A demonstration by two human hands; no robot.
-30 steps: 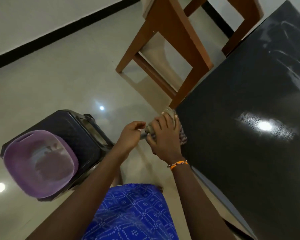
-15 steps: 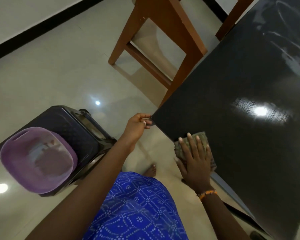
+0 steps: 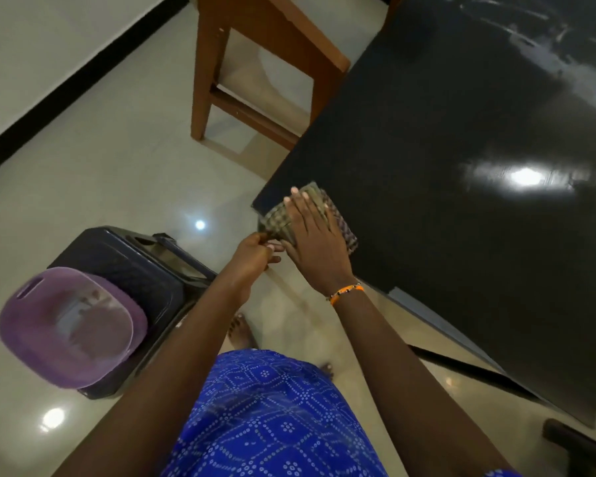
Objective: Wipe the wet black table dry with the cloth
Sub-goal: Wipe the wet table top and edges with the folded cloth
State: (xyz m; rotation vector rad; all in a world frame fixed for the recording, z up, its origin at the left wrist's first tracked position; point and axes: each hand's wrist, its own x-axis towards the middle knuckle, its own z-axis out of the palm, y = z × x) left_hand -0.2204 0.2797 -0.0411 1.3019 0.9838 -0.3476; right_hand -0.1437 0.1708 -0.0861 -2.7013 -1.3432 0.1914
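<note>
On the left, a purple tub (image 3: 71, 327) sits on top of a dark stool (image 3: 128, 263) on the shiny floor (image 3: 111, 173). The tub looks see-through, and what is inside it is too blurry to tell. Just right of the stool is the left hand (image 3: 253, 258). It pinches the near left corner of the cloth (image 3: 310, 215), at the edge of the surface (image 3: 461, 235). Below the hands you can see blue dotted clothes (image 3: 272, 418) and bare toes (image 3: 240, 330) on the floor.

The checked cloth lies on the near left corner of the black surface. The right hand (image 3: 315, 235) lies flat on top of it with the fingers spread out, pressing it down. An orange and black band (image 3: 346, 292) is around the right wrist.

Behind the corner, farther away, stands a brown wooden chair (image 3: 265, 63). The black surface fills the right side. A bright light spot (image 3: 525, 175) shines on it, and pale wet streaks (image 3: 547, 53) show at the far right.
</note>
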